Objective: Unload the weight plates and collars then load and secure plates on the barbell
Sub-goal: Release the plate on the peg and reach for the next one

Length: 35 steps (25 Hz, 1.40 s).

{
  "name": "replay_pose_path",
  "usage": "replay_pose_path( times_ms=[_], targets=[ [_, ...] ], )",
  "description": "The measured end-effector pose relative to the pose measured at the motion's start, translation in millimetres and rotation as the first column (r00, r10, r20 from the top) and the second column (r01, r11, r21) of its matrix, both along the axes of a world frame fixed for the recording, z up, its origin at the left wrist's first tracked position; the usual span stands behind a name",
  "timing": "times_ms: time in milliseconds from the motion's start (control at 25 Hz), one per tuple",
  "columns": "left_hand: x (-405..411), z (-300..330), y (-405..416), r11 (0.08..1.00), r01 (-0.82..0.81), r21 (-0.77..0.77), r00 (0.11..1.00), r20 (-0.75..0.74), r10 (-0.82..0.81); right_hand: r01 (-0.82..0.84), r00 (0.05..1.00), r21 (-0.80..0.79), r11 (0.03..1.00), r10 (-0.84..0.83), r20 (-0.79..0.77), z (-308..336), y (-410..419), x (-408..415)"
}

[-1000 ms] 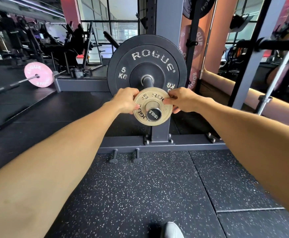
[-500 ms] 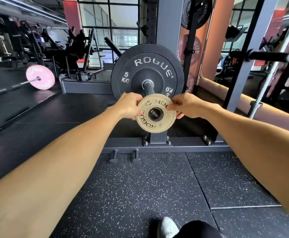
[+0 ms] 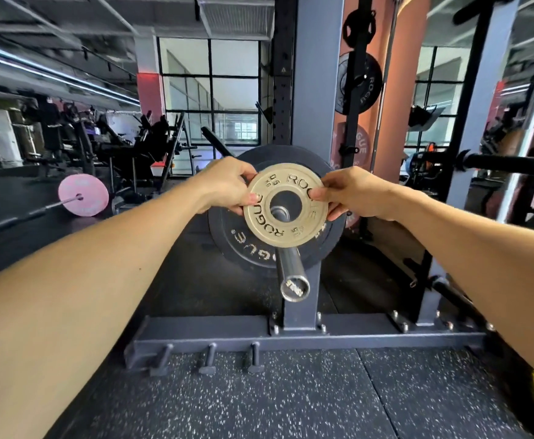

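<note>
Both hands hold the small tan plate (image 3: 286,205) by its rim: the left hand (image 3: 227,185) pinches the left edge, thumb on the near face and fingers curled behind, and the right hand (image 3: 351,193) pinches the right edge the same way. Neither hand is nearer; they sit level on opposite sides.

The plate is on the barbell sleeve (image 3: 291,274). The sleeve passes through the plate's centre hole, and its free end sticks out toward the camera below the plate. The plate's flat face looks back at the person, so its hole lines up with the sleeve. Just behind it sits the large black plate (image 3: 253,248), farther in on the same sleeve. Whether the two plates touch cannot be told from this angle. No collar can be seen on the sleeve.

What the coming move turns on is the sleeve's long axis, which runs from the black plate straight out toward the person. The tan plate can travel only along that line, inward against the black plate or outward off the free end. Keeping it square to the sleeve should stop it binding.

A pink plate (image 3: 83,194) lies on the floor (image 3: 291,400) well off to the left.
</note>
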<state>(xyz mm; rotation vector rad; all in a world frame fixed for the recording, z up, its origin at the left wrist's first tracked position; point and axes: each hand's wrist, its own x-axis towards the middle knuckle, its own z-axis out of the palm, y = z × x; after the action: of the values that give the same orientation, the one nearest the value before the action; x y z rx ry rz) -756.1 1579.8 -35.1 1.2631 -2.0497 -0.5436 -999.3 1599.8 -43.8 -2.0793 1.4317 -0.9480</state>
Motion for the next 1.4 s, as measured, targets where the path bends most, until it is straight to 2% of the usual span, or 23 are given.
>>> replay_pose_path(
  times_ms=[240, 360, 600, 720, 880, 1040, 1200, 1400],
  targets=[
    [-9.0, 52.9, -68.5, 0.999, -0.042, -0.002, 0.999, 0.002, 0.042, -0.023, 1.0, -0.006, 1.0, 0.023, 0.021, 52.2, -70.6, -7.2],
    [-18.0, 98.8, -99.7, 0.999, -0.051, -0.004, 0.999, -0.016, 0.051, -0.028, 0.999, -0.013, 1.0, 0.029, 0.023, 100.0, -107.5, -15.0],
    [-38.0, 242.2, -145.4, 0.996, -0.083, 0.016, 0.996, -0.01, 0.083, -0.031, 1.0, 0.006, 1.0, 0.031, 0.0, 239.9, -163.5, -34.7],
    [-48.3, 338.3, -149.2, 0.995, -0.103, 0.01, 0.995, 0.0, 0.103, -0.035, 0.999, -0.005, 0.999, 0.035, -0.013, 336.1, -176.5, -43.6],
    [-57.9, 472.2, -135.0, 0.993, -0.119, 0.018, 0.993, -0.007, 0.119, -0.059, 0.998, -0.022, 0.998, 0.059, -0.013, 466.8, -167.7, -53.5],
    [-65.5, 573.7, -98.8, 0.991, -0.131, 0.024, 0.991, -0.01, 0.131, -0.091, 0.996, -0.038, 0.995, 0.091, -0.002, 566.6, -133.8, -61.8],
    [-82.7, 637.0, -62.4, 0.991, -0.131, -0.01, 0.991, 0.021, 0.131, -0.087, 0.996, -0.039, 0.995, 0.087, -0.004, 632.3, -100.9, -80.8],
    [-124.4, 684.6, -33.9, 0.992, -0.124, -0.026, 0.992, 0.009, 0.124, -0.102, 0.995, -0.059, 0.993, 0.102, 0.003, 678.7, -68.9, -121.9]
  ],
)
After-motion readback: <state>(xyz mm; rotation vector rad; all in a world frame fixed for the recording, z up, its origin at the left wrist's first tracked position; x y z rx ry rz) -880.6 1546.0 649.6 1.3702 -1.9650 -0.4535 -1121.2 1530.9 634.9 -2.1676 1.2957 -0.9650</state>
